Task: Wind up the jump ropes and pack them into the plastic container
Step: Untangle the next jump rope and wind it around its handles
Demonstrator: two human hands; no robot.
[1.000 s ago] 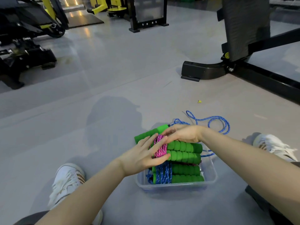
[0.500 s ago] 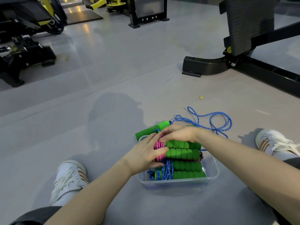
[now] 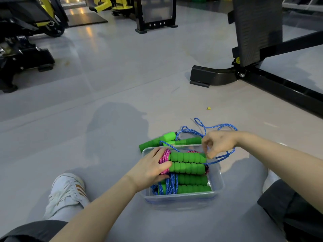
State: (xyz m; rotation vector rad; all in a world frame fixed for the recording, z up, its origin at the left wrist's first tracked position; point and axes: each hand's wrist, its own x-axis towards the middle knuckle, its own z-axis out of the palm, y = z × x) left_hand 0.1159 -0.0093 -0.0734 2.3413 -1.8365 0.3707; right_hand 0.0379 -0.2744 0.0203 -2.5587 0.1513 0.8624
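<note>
Right, nearest us the plastic container [image 3: 180,196] sits on the floor between the legs, with a wound blue rope [image 3: 170,186] along its near wall. One row in, the left hand [image 3: 150,169] lies flat on the pink rope [image 3: 165,158], fingers straight and slightly spread, pressing the bundle down. At the far right corner the right hand [image 3: 218,144] hovers with fingers curled, thumb and forefinger apparently pinching the loose blue rope [image 3: 224,124], though it's hard to be sure from this angle. That rope sprawls on the floor beyond the far rim, its green handles [image 3: 188,141] just outside. So two are packed and one remains: gather, wind, squeeze it in. Space looks tight. Further off stands a black bench frame [image 3: 209,75], well apart.
</note>
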